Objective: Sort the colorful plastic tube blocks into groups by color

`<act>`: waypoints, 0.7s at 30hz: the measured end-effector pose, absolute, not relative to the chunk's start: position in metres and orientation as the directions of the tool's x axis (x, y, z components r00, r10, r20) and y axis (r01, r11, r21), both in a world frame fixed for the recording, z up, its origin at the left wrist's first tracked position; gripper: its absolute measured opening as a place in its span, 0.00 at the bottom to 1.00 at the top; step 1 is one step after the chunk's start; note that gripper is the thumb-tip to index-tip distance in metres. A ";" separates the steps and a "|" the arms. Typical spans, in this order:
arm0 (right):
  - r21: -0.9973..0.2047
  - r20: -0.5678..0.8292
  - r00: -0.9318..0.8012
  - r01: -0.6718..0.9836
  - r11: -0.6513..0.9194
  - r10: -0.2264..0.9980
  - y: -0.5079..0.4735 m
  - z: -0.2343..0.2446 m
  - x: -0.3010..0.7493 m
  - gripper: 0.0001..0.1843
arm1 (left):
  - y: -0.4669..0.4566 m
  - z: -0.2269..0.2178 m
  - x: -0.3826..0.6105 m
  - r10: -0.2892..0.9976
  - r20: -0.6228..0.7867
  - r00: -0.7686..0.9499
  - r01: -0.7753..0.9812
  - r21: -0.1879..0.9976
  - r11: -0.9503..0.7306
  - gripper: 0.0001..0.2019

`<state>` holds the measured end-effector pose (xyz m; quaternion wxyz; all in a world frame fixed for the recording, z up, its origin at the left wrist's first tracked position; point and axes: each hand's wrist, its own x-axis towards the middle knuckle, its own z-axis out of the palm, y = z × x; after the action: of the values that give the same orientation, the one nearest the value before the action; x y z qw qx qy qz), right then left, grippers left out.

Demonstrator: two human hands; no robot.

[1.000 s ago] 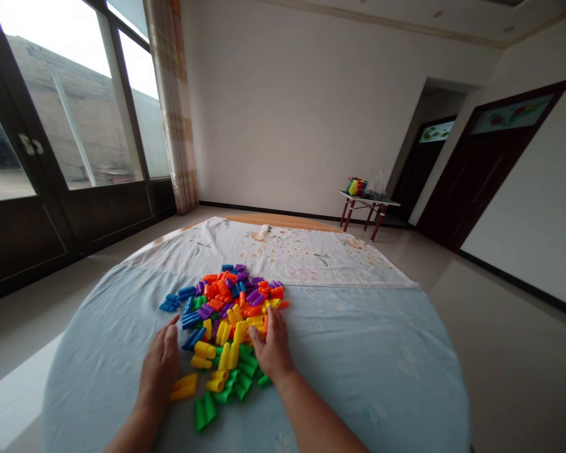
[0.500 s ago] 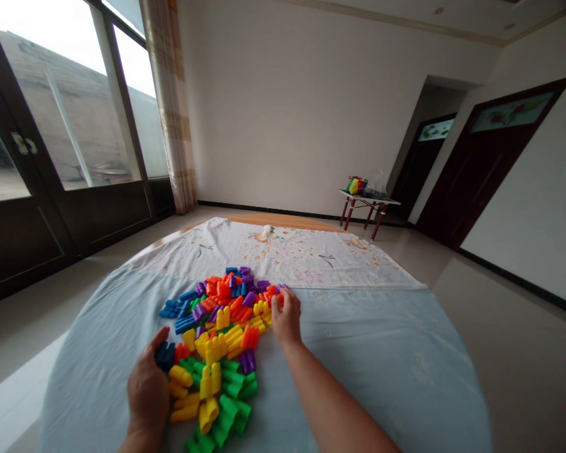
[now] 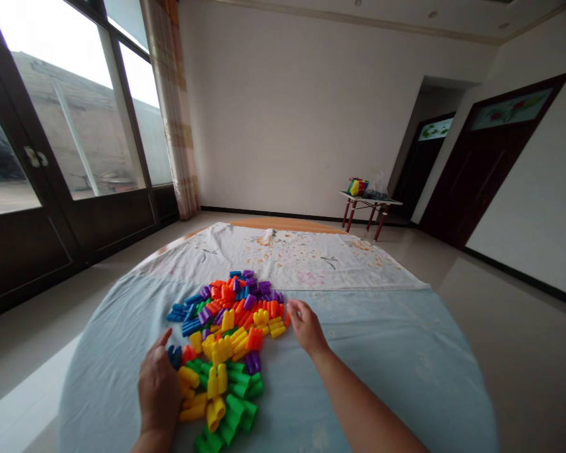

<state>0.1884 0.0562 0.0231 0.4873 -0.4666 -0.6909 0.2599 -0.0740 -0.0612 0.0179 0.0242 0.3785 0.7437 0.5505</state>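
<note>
Your bright blocks (image 3: pixel 227 319) lie in a pile on the desk (image 3: pixel 283 223). Your left hand (image 3: pixel 159 385) is loosely open beside the pile's left edge. Your right hand (image 3: pixel 308 328) bends near its right edge; I can't tell if it grips.

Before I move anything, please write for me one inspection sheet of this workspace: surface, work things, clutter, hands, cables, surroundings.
Surface: table mostly covered by a blue cloth and a flowered white cloth, creased.
Work things: plastic blocks in blue, purple, orange, yellow and green, heaped loosely.
Clutter: bright bag and clear plastic bag on the small side table.
Hands: left hand left of the nearer blocks; right hand at the heap's right side; contact unclear.
Cables: nothing seen.
Surroundings: glass-panelled doors and a curtain on the left, a dark wooden door on the right.
</note>
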 end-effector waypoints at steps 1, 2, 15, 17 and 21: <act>-0.844 0.403 -0.099 0.345 0.411 0.910 0.045 0.025 0.198 0.29 | -0.064 0.022 -0.070 0.576 0.471 -0.668 0.614 0.786 0.069 0.31; -0.871 0.362 -0.116 0.311 0.380 0.925 0.034 0.024 0.208 0.29 | -0.067 0.026 -0.064 0.570 0.560 -0.602 0.693 0.721 0.023 0.29; -0.883 0.276 -0.081 0.373 0.286 0.958 0.001 -0.006 0.245 0.33 | -0.099 0.021 0.089 0.874 0.039 0.485 0.703 0.576 -0.416 0.26; -0.883 0.271 -0.093 0.372 0.286 0.958 0.001 -0.006 0.245 0.33 | -0.091 0.017 0.087 0.910 0.033 0.413 0.689 0.643 -0.336 0.25; -0.878 0.259 -0.113 0.385 0.283 0.959 0.000 -0.006 0.245 0.32 | -0.072 0.019 0.079 0.953 0.063 0.298 0.673 0.694 -0.257 0.24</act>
<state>0.2449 0.0000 -0.0058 0.4383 -0.5013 -0.6703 0.3274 0.0787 -0.0718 0.0193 0.2845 0.7536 0.5392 0.2456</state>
